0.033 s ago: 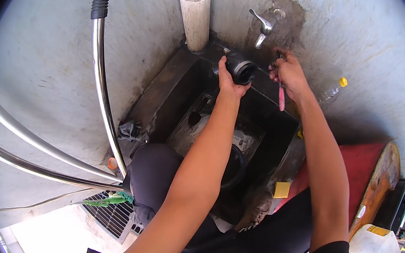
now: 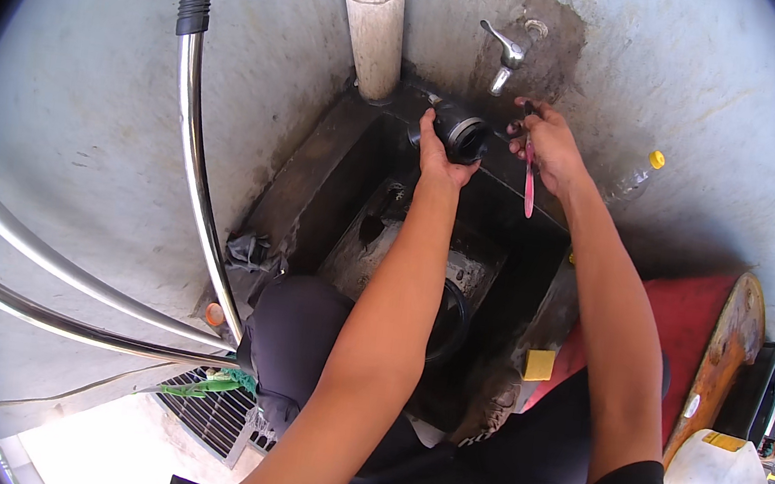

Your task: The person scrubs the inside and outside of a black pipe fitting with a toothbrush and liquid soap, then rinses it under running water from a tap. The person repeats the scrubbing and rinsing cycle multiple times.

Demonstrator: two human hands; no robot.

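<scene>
My left hand [image 2: 439, 158] is wrapped round a black tube-shaped part [image 2: 452, 122] with a metal band near its open round end. That part is held over the back edge of a dark basin [image 2: 320, 163]. To its right, my right hand [image 2: 551, 150] is closed on a slim brush-like tool with a pink handle [image 2: 529, 186], which hangs downward. Its working end is dark and partly hidden by my fingers, so its exact kind is unclear. Both hands are below a metal tap [image 2: 507, 57] on the wall.
A white pipe [image 2: 372, 20] rises behind the basin. A yellow sponge [image 2: 539, 364] lies on the right rim, and a dark round container [image 2: 451, 321] sits inside. A red drum [image 2: 685, 319] lies at right; a yellow-capped bottle [image 2: 637, 178] stands by the wall. Chrome tubes [image 2: 194, 134] curve at left.
My right hand has shifted slightly left, and the pink handle now hangs a little lower and further left. My left hand and the black part look nearly unmoved.
</scene>
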